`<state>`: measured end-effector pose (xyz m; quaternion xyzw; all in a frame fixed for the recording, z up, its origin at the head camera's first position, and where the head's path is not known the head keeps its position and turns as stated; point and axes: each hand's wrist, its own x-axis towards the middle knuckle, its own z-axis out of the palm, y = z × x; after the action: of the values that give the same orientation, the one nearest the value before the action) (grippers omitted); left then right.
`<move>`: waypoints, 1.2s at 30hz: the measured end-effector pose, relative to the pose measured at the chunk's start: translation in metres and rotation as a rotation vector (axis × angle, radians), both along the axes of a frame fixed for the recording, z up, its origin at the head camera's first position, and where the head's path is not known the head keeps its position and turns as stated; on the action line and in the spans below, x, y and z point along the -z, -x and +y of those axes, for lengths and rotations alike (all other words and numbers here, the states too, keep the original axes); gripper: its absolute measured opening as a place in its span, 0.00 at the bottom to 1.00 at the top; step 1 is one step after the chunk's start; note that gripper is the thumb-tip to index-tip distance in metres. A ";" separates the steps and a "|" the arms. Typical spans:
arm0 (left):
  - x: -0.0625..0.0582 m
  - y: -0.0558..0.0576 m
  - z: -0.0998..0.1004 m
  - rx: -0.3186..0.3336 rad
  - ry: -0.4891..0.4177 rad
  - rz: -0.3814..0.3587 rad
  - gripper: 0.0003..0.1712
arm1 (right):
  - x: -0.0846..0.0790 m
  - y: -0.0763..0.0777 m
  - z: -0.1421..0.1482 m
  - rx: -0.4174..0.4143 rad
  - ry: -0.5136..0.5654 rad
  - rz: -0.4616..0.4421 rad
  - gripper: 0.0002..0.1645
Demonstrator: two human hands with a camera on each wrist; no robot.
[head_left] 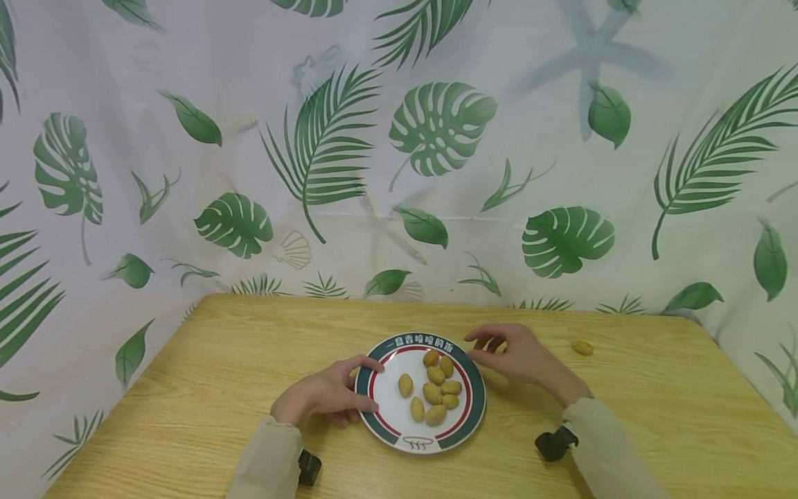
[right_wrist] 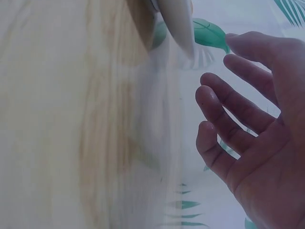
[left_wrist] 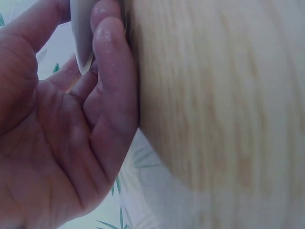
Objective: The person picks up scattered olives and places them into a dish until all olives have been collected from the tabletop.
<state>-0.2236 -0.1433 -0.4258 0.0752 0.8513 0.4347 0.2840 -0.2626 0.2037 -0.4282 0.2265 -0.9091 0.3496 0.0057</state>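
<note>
A round plate [head_left: 388, 397] with a dark green rim, a red ring and white lettering sits in front of me. Several small, oval, yellow-brown pieces [head_left: 432, 393] that look like baby potatoes lie on it, mostly right of its middle. My left hand [head_left: 328, 392] grips the plate's left edge, thumb over the rim and other fingers partly hidden beneath. In the left wrist view, the white plate edge [left_wrist: 82, 36] sits between thumb and fingers. Beside the plate's upper right edge is my right hand [head_left: 512, 352], fingers loosely bent and holding nothing.
One more yellow-brown oval piece [head_left: 582, 348] lies on the wooden table [head_left: 654, 402], right of my right hand. A white leaf-print cloth [head_left: 461, 242] hangs behind the table and along its sides. Each wrist bears a small black device [head_left: 557, 443].
</note>
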 end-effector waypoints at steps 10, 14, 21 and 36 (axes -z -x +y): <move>-0.002 -0.001 -0.001 0.007 -0.002 0.019 0.33 | 0.002 -0.001 0.016 0.008 0.000 0.021 0.16; -0.002 -0.001 -0.001 0.008 -0.003 0.016 0.33 | 0.003 -0.002 0.023 0.012 0.000 0.036 0.17; -0.002 -0.001 -0.002 0.012 -0.007 0.016 0.33 | 0.005 -0.002 0.034 0.016 -0.023 0.026 0.16; -0.001 -0.001 -0.001 0.015 -0.004 0.022 0.32 | 0.001 -0.005 0.060 0.016 -0.056 0.032 0.17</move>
<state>-0.2227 -0.1439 -0.4246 0.0871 0.8530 0.4332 0.2776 -0.2574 0.2642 -0.4297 0.2249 -0.9201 0.3202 0.0165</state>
